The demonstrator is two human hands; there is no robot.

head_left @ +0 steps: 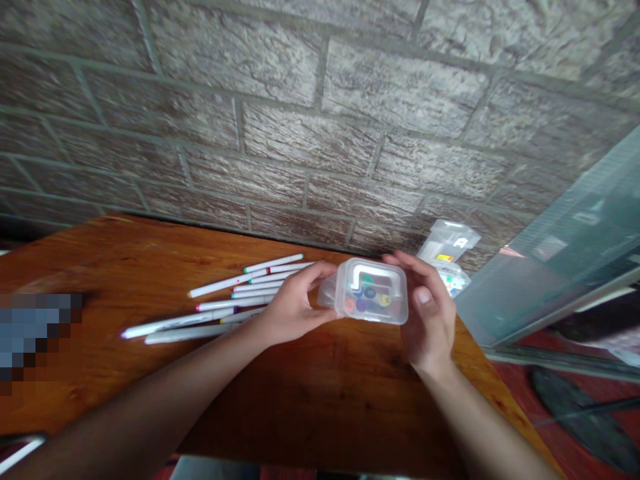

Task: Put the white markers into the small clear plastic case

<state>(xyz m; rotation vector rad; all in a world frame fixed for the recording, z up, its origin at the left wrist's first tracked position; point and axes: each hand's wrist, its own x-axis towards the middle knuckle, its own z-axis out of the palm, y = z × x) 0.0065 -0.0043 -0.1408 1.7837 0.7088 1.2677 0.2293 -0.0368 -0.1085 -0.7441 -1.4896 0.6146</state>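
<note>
Head view, my inventory: left hand [295, 307] and right hand [425, 313], both grasping a clear plastic box [370, 291], held just above a wooden table [310, 400]. Farther: white markers [240, 293] lying left, plastic bag [447, 243] right, brick wall [300, 153].

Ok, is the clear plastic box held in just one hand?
No, the left hand and the right hand both grip the clear plastic box, one on each side.

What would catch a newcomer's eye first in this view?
The clear plastic box held between the left hand and right hand fills the centre, colored discs inside. White markers lie fanned on the wooden table to its left, beneath a grey brick wall.
</note>
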